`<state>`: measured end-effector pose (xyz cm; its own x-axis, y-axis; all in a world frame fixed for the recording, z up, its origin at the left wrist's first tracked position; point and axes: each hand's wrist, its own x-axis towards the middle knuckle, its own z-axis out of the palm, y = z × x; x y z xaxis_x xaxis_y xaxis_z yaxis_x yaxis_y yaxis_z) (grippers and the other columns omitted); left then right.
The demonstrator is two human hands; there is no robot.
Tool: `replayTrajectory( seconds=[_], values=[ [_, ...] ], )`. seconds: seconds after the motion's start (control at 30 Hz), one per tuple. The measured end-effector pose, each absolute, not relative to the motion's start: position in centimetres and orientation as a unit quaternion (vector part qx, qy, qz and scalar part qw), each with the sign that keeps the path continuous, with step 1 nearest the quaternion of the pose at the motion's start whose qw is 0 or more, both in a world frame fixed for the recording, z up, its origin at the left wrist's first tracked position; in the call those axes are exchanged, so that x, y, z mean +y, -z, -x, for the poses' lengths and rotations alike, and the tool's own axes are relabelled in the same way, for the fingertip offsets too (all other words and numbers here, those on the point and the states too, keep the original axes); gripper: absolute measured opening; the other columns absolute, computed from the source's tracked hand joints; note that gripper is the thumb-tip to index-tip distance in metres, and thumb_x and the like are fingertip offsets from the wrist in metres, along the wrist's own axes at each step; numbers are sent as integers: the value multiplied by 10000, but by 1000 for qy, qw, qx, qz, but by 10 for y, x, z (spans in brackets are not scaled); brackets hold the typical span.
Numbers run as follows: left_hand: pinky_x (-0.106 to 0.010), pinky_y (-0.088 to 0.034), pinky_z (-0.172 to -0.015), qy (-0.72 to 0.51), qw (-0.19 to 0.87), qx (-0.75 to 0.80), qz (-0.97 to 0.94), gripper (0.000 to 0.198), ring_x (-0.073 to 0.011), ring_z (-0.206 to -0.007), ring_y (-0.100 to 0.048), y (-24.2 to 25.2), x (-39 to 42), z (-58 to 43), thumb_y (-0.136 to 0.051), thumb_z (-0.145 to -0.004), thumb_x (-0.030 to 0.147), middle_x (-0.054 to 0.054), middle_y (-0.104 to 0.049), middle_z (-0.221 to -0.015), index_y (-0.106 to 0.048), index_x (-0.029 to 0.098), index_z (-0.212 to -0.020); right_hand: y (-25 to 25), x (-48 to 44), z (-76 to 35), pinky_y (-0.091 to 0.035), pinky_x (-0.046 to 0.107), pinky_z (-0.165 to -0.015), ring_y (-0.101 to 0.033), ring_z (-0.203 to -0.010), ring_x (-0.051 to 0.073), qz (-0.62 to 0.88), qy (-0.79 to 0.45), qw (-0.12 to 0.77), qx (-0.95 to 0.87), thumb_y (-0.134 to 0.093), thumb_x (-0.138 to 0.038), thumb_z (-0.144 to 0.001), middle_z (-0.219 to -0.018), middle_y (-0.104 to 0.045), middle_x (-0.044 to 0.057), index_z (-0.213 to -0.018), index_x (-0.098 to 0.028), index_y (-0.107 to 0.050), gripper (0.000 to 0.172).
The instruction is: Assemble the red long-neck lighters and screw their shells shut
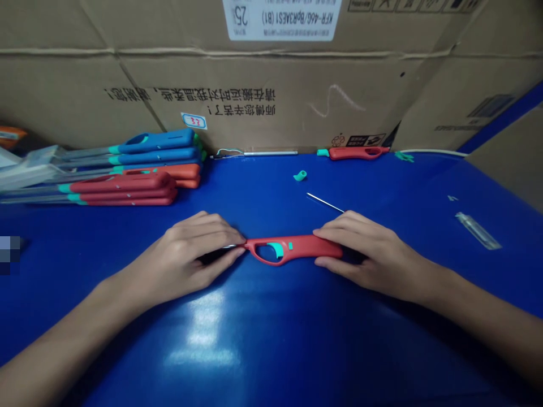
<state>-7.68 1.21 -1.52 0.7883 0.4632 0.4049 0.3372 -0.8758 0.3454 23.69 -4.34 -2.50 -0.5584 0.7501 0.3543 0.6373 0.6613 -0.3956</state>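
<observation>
A red long-necked gas lighter (311,247) with a green trigger lies crosswise between my two hands, low over the blue tabletop. My left hand (193,254) pinches its narrow front end, where a bit of shiny metal shows by the fingertips. Around the handle's rear end, my right hand (373,249) has closed its thumb and fingers. Just beyond the right knuckles a thin metal shaft (324,202) sticks out; its other end is hidden by that hand. A small green plastic piece (300,176) rests farther back.
Several blue, orange and red lighters (123,186) are stacked at the left. Against the cardboard box (297,85) lie another red lighter body (356,152) and a thin metal tube (271,153). A clear plastic piece (478,230) is at the right on the blue tabletop (263,345).
</observation>
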Motion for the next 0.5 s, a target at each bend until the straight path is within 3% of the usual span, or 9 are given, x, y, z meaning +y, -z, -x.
replayTrajectory(
  seconds=[0.5],
  values=[
    [-312, -525, -801, -250, 145, 210, -934, 97, -161, -870, -655, 16, 12, 77, -636, -905, 109, -52, -715, -926, -696, 161, -960, 24, -44, -236, -551, 384, -864, -619, -1003, 228, 398, -123, 258, -872, -671, -255, -915, -1079, -701, 80, -1183, -215, -651, 271]
  ],
)
